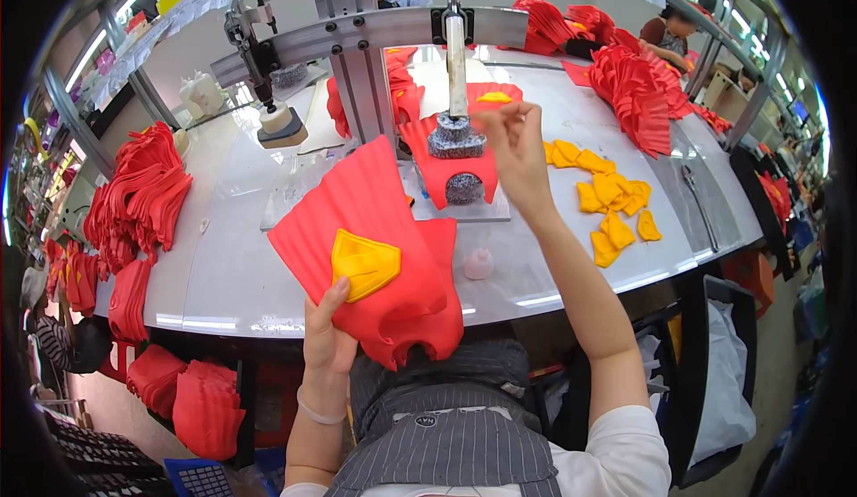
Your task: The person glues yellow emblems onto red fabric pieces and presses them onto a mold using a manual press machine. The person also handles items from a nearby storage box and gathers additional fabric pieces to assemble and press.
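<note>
foam piece [335,193], red, sits clasped in left hand [327,345]; at one o'clock beside press [456,140], right hand [520,153] nearly pinches, contents unclear; likely pressing step, next needing clearance.

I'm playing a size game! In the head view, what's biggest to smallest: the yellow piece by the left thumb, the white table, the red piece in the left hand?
1. White table
2. Red piece
3. Yellow piece
</note>
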`<state>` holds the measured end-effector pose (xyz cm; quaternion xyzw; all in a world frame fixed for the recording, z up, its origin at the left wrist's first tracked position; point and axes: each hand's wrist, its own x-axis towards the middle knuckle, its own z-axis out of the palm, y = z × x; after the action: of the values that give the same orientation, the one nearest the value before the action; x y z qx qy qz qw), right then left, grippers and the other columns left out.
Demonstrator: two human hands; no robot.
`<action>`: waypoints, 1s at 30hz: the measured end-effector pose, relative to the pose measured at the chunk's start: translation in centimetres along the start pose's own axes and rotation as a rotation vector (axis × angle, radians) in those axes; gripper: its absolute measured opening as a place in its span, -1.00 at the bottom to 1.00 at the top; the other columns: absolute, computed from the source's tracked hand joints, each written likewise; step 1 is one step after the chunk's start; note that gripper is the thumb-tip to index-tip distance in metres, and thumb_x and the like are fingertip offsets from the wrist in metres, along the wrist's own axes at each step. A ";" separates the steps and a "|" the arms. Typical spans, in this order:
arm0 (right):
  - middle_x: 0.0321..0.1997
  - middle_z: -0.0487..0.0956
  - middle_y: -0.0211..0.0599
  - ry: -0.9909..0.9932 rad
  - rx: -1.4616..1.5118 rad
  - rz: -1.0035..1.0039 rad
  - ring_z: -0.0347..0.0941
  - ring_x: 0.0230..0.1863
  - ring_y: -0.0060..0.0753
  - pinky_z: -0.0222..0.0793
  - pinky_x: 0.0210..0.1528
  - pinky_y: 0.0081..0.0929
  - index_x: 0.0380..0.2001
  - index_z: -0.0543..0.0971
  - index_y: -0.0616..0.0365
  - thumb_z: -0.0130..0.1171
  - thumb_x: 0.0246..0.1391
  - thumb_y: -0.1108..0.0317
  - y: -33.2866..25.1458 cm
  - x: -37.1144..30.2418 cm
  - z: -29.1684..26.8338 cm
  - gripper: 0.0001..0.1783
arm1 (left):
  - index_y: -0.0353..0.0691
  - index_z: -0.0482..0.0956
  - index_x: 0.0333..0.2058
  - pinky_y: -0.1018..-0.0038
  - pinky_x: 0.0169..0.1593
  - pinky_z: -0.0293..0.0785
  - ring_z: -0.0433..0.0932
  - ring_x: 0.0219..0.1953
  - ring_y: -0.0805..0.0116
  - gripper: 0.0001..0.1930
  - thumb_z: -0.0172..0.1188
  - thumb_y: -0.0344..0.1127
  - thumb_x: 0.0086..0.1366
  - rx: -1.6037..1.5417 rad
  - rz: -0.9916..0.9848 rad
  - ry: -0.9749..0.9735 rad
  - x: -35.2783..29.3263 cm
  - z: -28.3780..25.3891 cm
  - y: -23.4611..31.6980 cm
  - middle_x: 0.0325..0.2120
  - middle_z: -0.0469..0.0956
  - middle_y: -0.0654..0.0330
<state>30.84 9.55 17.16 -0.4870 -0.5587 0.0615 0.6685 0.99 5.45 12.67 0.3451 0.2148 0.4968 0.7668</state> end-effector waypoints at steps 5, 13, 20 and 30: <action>-0.16 0.53 -0.09 -0.097 0.337 -0.186 0.48 -0.12 -0.28 0.33 0.02 -0.34 -0.15 0.21 0.20 -0.30 0.36 -0.05 -5.5 2.0 2.5 -0.54 | -0.36 0.21 0.19 0.19 0.24 0.31 0.40 0.15 0.10 -0.49 0.09 -0.39 0.29 0.004 0.056 0.100 -2.4 -1.2 0.0 0.09 0.41 -0.02; -0.05 0.51 -0.06 0.112 -0.371 -0.809 0.39 0.05 -0.04 0.23 0.13 -0.23 -0.03 0.37 0.20 0.17 0.11 0.18 -4.8 22.0 3.6 -0.56 | -0.42 0.30 0.13 0.22 0.24 0.30 0.42 0.14 0.13 -0.53 0.11 -0.36 0.28 -0.047 -0.108 0.082 3.1 -1.3 -1.3 0.07 0.44 -0.02; -0.08 0.41 -0.02 0.331 -0.314 -0.251 0.34 -0.06 -0.03 0.25 0.05 -0.26 -0.09 0.40 0.26 0.00 0.16 0.39 8.9 7.2 1.2 -0.74 | -0.41 0.34 0.10 0.26 0.23 0.30 0.42 0.13 0.17 -0.55 0.12 -0.33 0.29 0.068 -0.068 0.076 7.6 -3.1 2.4 0.06 0.45 0.00; 0.06 0.47 -0.09 0.098 0.041 0.328 0.46 0.03 -0.35 0.39 0.06 -0.42 0.18 0.20 0.33 0.32 0.04 0.33 10.0 1.1 3.7 -0.27 | -0.38 0.38 0.07 0.29 0.22 0.32 0.43 0.12 0.21 -0.58 0.13 -0.33 0.29 0.040 -0.142 0.057 10.1 -2.6 2.8 0.03 0.47 0.05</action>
<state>32.92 17.55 10.35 -0.5602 -0.4372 0.1575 0.6857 1.67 16.19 13.19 0.3301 0.2705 0.4463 0.7866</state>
